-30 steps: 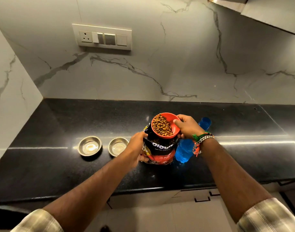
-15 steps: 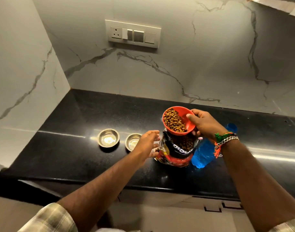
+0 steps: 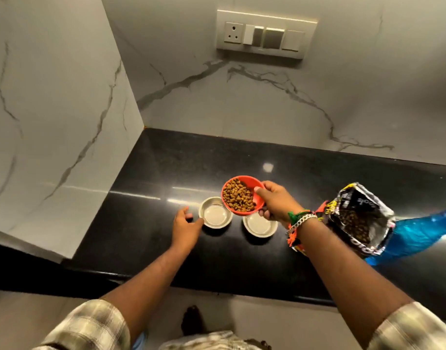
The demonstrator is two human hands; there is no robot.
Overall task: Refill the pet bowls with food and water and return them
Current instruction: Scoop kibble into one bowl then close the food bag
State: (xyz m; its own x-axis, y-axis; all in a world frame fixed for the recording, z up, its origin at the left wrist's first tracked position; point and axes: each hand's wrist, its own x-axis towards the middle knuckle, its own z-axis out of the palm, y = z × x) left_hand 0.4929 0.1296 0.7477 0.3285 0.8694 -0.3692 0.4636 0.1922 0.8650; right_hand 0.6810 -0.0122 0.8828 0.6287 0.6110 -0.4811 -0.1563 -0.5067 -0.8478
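R hand (image 3: 276,204) grips the round orange plastic scoop (image 3: 242,194) of brown kibble over the 2 small steel bowls (image 3: 215,215) nr the black worktop's (image 3: 166,160) left end, L hand (image 3: 186,224) fingers loose & apart at the left bowl's rim — steady it, tip slowly w/ scoop lip low over its centre.

Black countertop (image 3: 146,238) under two steel bowls (image 3: 215,215), kibble bag (image 3: 358,221), blue bottle (image 3: 416,236).

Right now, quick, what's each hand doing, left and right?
Left hand: open, holding nothing, thumb at the rim of the left steel bowl.
Right hand: holding the orange scoop full of kibble.
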